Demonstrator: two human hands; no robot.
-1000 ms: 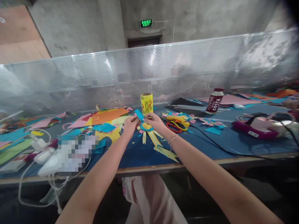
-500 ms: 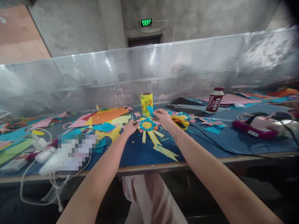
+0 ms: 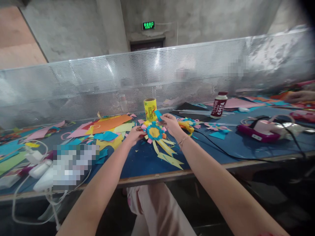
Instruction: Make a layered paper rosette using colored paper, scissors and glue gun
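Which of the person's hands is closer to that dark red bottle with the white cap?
The right. The right hand, pinching a blue paper scrap, is left of the bottle; the left hand is farther left, holding the paper rosette.

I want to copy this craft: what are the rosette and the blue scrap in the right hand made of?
The rosette looks like matte coloured paper, perhaps thin foam: flat layers, cleanly cut edges, no shine. The blue scrap in the right hand seems the same matte sheet.

A paper rosette (image 3: 155, 132) is held by the left hand (image 3: 134, 134) mid-table, while a blue scrap (image 3: 158, 115) is pinched by the right hand (image 3: 170, 124).
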